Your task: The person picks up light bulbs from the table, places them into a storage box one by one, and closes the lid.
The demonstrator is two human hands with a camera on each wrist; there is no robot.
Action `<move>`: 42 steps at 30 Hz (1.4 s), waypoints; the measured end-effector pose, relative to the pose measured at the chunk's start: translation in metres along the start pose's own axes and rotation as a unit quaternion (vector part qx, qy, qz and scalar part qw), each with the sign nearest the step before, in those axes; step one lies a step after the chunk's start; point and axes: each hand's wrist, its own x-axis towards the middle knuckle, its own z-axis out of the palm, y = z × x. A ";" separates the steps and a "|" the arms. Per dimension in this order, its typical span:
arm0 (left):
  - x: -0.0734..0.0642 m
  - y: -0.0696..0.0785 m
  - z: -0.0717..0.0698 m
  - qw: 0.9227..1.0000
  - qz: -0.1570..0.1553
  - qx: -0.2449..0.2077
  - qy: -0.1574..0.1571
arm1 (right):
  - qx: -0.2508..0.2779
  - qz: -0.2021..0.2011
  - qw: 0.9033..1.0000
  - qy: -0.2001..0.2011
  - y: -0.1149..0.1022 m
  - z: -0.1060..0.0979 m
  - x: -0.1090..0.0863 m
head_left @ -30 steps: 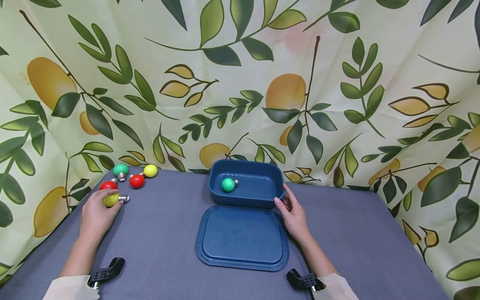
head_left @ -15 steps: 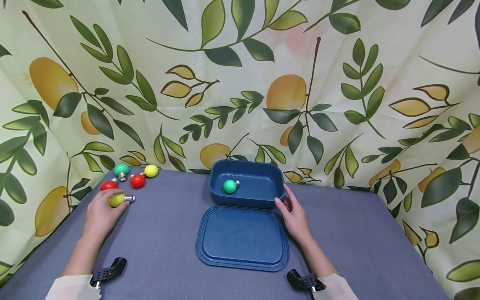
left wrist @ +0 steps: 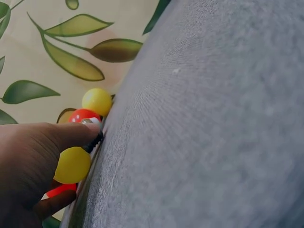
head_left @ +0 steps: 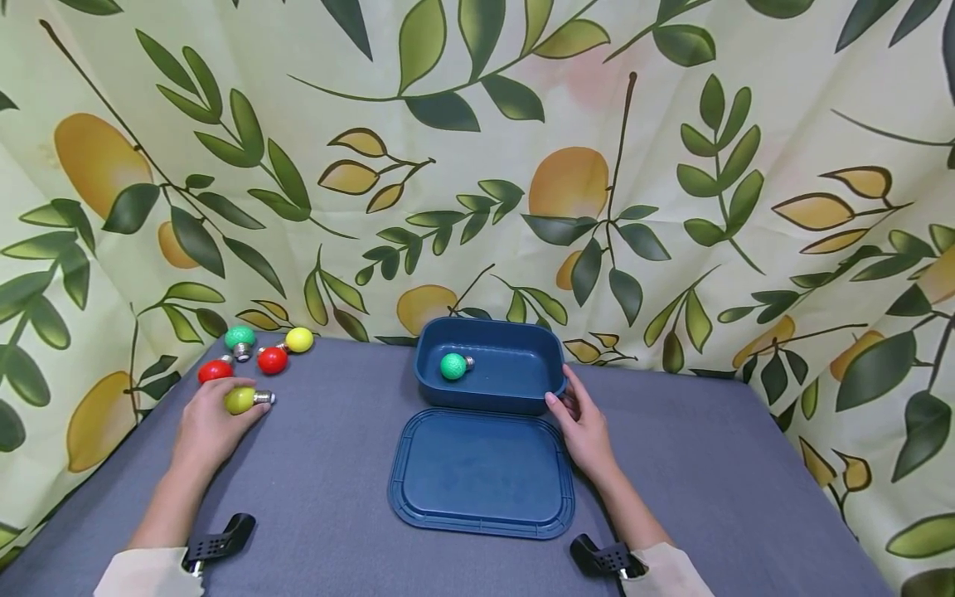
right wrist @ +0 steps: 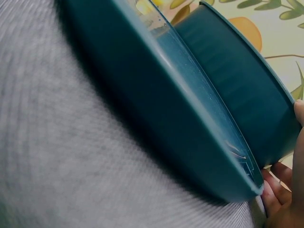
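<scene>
Left hand [head_left: 209,427]: fingers clamped on yellow bulb [head_left: 239,401], at left side of table [head_left: 321,464]. Right hand [head_left: 585,427]: fingers clamped on right end of box [head_left: 515,365]. Bulb probably light, stiff, smooth, maybe fragile; best pinched gently near metal base [head_left: 264,398].

At the back of the grey cloth-covered tabletop [head_left: 321,481] stands a blue rounded-rectangular box [head_left: 515,369], the leaf-print fabric backdrop [head_left: 477,166] behind it. A flat blue lid [head_left: 481,474] lies just in front; a round green bulb [head_left: 452,366] lies in the box's left part. The right grip [head_left: 585,427] is at the box's front right corner. Well left, a second round green bulb [head_left: 239,337] lies behind and between two round red bulbs [head_left: 272,360], a round yellow bulb [head_left: 300,340] at their right rear. The left grip [head_left: 209,423], with a second round yellow bulb [head_left: 240,400], is in front of them.
</scene>
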 end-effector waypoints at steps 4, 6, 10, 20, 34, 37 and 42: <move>-0.001 0.004 0.002 1.000 -0.009 0.000 -0.006 | 0.003 -0.002 1.000 0.001 0.001 0.000 -0.001; -0.001 0.005 0.003 1.000 -0.011 -0.001 -0.010 | 0.005 -0.003 1.000 0.001 0.001 0.000 -0.001; -0.001 0.007 0.005 1.000 -0.008 0.000 -0.016 | 0.004 -0.002 1.000 0.000 0.001 0.000 -0.001; 0.000 0.013 0.008 1.000 0.012 0.000 -0.023 | -0.009 0.001 1.000 -0.002 0.001 0.000 -0.001; 0.000 0.025 0.011 0.997 0.039 0.010 -0.058 | 0.001 -0.003 1.000 0.001 0.001 0.001 0.000; 0.000 0.030 0.012 0.996 0.039 0.014 -0.077 | -0.001 -0.004 1.000 0.001 0.001 0.001 0.000; -0.001 0.037 0.015 0.993 0.039 0.026 -0.108 | -0.003 -0.004 1.000 0.001 0.001 0.001 0.000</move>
